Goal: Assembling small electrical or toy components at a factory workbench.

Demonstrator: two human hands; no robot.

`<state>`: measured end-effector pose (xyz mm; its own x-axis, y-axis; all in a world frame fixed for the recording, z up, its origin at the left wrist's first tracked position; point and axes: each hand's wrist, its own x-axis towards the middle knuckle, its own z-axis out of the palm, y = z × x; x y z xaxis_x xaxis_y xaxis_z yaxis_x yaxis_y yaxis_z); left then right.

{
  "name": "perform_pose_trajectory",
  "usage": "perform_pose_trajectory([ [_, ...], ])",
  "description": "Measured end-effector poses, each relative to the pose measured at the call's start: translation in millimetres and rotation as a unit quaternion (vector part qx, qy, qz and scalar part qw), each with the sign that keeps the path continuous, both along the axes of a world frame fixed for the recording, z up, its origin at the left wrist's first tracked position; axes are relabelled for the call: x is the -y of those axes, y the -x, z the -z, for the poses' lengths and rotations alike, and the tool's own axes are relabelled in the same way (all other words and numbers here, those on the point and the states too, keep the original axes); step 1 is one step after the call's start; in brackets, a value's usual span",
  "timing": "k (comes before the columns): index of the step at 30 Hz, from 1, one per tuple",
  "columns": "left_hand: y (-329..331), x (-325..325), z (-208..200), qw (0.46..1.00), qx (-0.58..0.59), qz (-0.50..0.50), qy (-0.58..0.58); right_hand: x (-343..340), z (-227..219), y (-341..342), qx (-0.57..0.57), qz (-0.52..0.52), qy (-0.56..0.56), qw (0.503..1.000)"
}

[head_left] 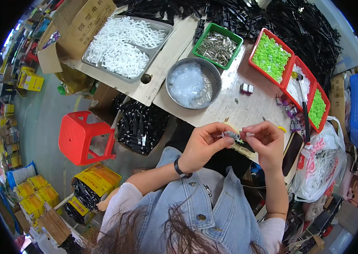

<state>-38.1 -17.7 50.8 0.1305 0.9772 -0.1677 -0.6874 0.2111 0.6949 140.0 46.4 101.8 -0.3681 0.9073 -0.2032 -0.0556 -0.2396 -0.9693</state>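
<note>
Before bowl (218,82): left hand (207,142), grip pinching grey part (231,134); right hand (266,142) pinching white piece (250,134), seemingly unjoined; left of bowl, heaped tray (155,51)

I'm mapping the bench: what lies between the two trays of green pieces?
In the head view, a red tray of white pieces, with a tool across it.

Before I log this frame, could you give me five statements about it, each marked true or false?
1. The green tray holds metal pieces. True.
2. The left hand is empty. False: the left hand pinches a small grey piece.
3. The round metal bowl stands beside the green tray. True.
4. The stool is blue. False: the stool is red.
5. The right hand is close to the left hand. True.
</note>
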Motion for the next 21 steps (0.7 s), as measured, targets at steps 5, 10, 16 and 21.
perform_pose_trajectory([
  [5,-9,-1,-3,1.0,-0.022,-0.004,-0.011,10,4,-6,-0.055,0.003,-0.035,0.998],
  [10,-12,0,-6,1.0,-0.024,0.005,-0.012,10,11,-9,-0.067,0.003,-0.041,0.997],
  [16,-9,-1,-6,0.998,-0.054,0.022,-0.005,7,4,-12,0.017,-0.031,-0.087,0.996],
  [21,2,-3,-11,0.996,-0.068,0.062,0.01,1,10,-12,0.012,-0.069,-0.114,0.991],
])
